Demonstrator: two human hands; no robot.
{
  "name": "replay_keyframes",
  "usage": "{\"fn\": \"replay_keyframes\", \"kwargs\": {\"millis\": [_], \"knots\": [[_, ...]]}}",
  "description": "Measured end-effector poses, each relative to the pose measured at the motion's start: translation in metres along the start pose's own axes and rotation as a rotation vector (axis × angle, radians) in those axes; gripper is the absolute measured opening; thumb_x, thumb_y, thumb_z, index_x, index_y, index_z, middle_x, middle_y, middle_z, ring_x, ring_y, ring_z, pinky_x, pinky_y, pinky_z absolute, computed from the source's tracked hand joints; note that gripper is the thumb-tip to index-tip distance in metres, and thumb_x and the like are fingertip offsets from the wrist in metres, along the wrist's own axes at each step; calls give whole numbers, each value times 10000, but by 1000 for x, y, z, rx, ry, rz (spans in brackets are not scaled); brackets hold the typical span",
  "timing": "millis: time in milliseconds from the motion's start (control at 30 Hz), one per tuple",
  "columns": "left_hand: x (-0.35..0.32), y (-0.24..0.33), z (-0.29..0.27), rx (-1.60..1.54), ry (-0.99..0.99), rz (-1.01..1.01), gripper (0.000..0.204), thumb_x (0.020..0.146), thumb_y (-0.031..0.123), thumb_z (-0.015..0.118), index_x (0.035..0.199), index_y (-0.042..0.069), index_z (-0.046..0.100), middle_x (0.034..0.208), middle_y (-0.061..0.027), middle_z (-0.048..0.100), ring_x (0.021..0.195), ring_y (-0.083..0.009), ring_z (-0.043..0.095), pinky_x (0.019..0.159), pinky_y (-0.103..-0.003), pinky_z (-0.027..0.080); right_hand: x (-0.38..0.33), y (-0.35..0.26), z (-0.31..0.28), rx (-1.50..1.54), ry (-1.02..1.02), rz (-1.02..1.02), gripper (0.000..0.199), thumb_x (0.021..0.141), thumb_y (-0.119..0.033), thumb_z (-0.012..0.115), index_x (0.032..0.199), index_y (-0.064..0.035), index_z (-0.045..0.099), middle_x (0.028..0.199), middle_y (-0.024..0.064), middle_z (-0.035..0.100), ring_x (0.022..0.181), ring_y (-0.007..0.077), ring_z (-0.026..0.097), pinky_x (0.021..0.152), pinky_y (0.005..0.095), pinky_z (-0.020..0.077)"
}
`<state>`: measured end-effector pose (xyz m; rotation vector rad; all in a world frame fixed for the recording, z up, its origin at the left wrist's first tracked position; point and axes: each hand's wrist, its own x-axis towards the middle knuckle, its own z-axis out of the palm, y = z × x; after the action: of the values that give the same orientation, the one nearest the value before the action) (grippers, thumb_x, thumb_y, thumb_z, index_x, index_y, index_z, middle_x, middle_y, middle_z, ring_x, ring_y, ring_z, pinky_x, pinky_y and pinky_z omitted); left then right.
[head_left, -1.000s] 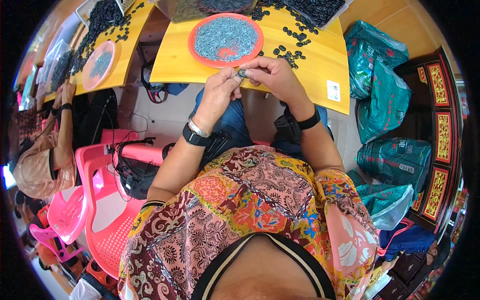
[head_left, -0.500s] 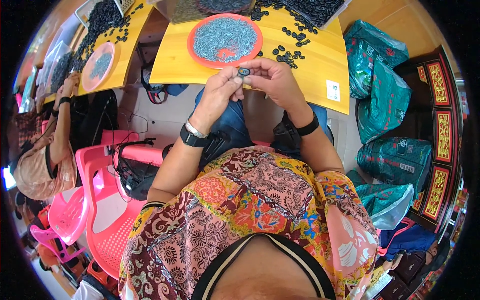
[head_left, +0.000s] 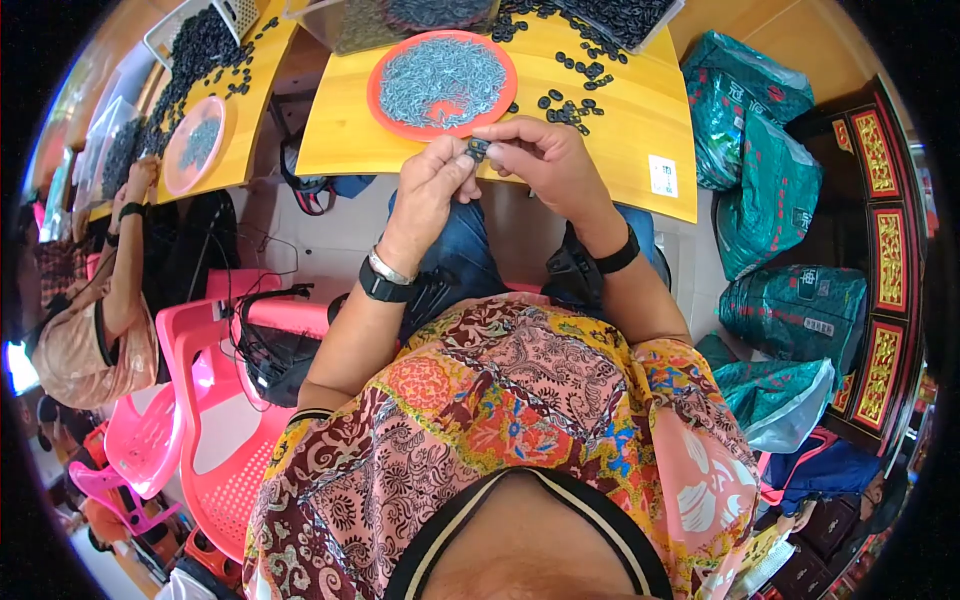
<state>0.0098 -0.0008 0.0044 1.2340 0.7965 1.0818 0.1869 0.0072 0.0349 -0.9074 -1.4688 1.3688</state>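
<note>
A small black oval piece [head_left: 478,147] with two openings is pinched between my hands, just off the near edge of the table. My left hand [head_left: 432,185] is closed, its thumb and fingertips gripping the piece from the left. From the right, my right hand [head_left: 548,165] closes thumb and forefinger on the same piece; whether a screw is also between those fingertips is too small to tell. Right beyond my hands lies a round red plate [head_left: 430,133] with a spread of small silvery screws [head_left: 425,75] on it.
Loose black pieces [head_left: 570,108] are scattered right of the plate, and clear bins [head_left: 365,30] of parts stand behind. Green bags [head_left: 770,200] line the right side. To the left are a pink chair [head_left: 215,480] and a co-worker [head_left: 100,345] at another yellow table [head_left: 240,130].
My hands and the black piece have shifted slightly left, and the piece has tilted between my fingertips. The whole view has turned a little.
</note>
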Motion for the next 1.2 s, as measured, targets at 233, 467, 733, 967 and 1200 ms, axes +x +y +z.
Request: {"fn": "replay_keyframes", "kwargs": {"millis": [233,467,733,967,1200], "knots": [[0,-1,2,7,22,16,111,902,117,484,843,25,506,659,-12,513,601,-84,480,565,-218,395,1,2,-1,0,4,-8,197,857,-54,618,1048,-27,660,817,-20,629,711,32,549,645,178,458],[-1,-2,2,121,60,-6,134,900,117,491,804,25,503,638,-13,507,585,-87,492,541,-223,403,1,3,0,-96,-7,-52,197,852,-51,622,1044,-35,663,818,-22,626,699,25,527,641,173,446],[-2,-3,6,-27,81,-32,147,908,120,467,792,35,493,635,-14,507,565,-95,493,539,-226,417,-1,9,6,-33,-4,-24,254,827,-19,639,1081,-16,633,817,-25,607,706,23,537,660,174,461],[-1,1,5,-90,16,-77,154,916,144,462,802,44,488,658,-7,514,567,-100,493,545,-226,422,-3,7,5,5,-44,-14,293,807,9,651,1097,6,610,904,18,641,789,48,593,718,187,486],[-7,25,8,528,-3,302,141,900,152,477,896,11,488,679,-117,517,630,-232,552,578,-334,428,-9,-4,3,108,-77,-32,304,811,18,651,1111,14,606,949,27,648,853,68,600,763,199,487]]}}
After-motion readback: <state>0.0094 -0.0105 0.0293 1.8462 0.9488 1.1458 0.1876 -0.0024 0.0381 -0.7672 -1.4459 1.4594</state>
